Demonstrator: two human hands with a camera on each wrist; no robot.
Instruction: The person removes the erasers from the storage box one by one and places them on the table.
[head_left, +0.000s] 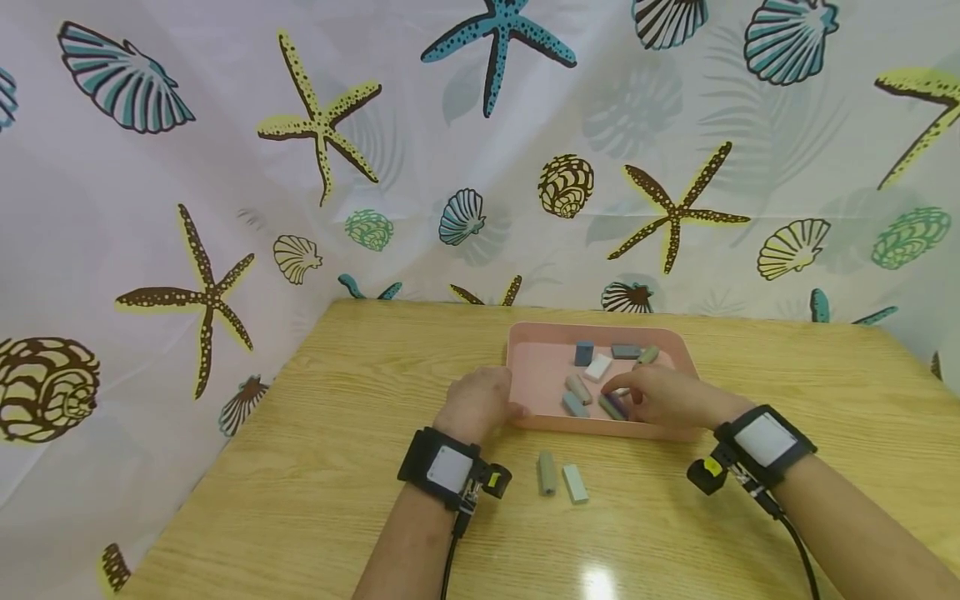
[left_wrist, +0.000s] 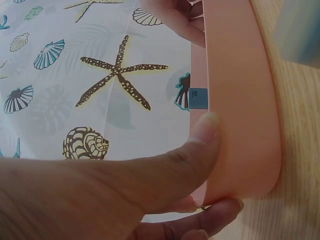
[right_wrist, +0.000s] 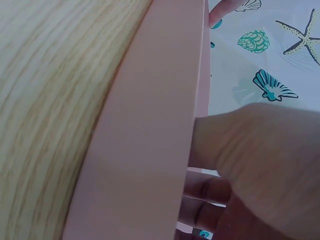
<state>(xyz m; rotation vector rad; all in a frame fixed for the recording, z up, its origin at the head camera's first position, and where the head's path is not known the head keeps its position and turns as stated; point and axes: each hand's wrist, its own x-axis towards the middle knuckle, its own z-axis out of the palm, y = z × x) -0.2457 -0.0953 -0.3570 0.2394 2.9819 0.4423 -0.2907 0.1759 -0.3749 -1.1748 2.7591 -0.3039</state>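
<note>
A shallow pink tray stands on the table, holding several small blocks. My left hand grips its front left corner; in the left wrist view the thumb lies against the front wall, with fingers bent round the corner. My right hand reaches over the front right wall, its fingertips down beside a dark purple block and an olive one. The tray wall hides those fingertips in the right wrist view, so I cannot tell whether they pinch a block. Nearby lie a light blue block and a tan cylinder.
Farther back in the tray are a dark blue block, a white block, a slate block and a green piece. On the wooden table before it lie an olive cylinder and a pale green block. A patterned curtain hangs behind.
</note>
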